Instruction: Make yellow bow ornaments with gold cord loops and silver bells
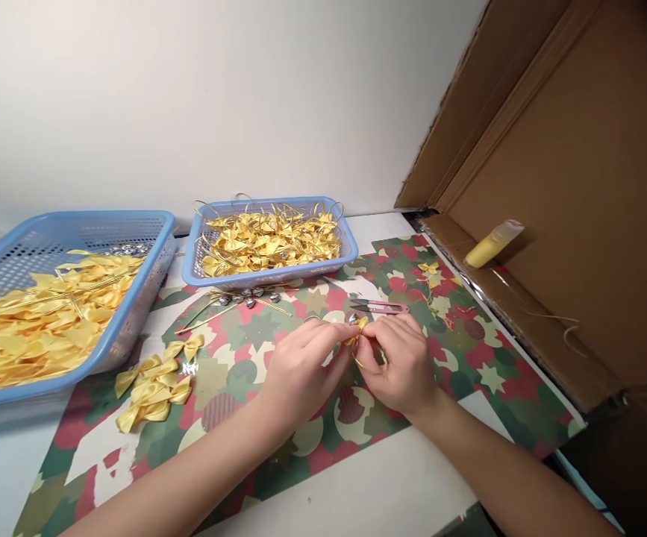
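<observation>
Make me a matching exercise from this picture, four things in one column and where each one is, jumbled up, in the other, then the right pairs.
Things
1. thread snips
2. tube
3. pile of bows
4. cluster of bells

Places
A. on the cardboard ledge at the right
B. just in front of the smaller blue basket
C. just beyond the right hand
D. on the patterned sheet, beside the larger blue basket

Right pairs: 1-C, 2-A, 3-D, 4-B.
</observation>
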`<move>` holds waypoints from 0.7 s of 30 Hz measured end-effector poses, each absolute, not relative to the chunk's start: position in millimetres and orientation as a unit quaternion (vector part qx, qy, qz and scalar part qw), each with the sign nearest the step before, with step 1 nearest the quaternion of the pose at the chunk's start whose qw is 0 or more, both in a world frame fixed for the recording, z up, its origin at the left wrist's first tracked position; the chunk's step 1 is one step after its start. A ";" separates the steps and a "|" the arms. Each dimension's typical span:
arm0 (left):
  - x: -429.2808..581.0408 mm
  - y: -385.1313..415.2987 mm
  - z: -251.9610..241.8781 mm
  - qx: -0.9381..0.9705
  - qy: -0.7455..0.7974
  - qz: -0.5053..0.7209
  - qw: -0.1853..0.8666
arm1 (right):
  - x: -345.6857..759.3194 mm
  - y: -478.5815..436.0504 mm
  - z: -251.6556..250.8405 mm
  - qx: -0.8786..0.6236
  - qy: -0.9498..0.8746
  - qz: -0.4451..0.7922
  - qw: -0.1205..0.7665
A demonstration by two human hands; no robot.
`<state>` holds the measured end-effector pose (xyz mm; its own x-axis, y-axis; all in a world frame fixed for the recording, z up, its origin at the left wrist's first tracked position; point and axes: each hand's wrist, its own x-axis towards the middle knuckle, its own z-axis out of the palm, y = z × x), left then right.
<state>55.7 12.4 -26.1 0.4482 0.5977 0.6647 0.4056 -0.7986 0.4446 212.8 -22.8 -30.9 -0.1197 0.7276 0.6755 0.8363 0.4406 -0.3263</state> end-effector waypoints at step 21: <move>55.5 18.0 -35.3 0.818 0.290 0.429 0.249 | 214.2 -19.6 -33.6 -0.508 -0.748 -0.049 0.425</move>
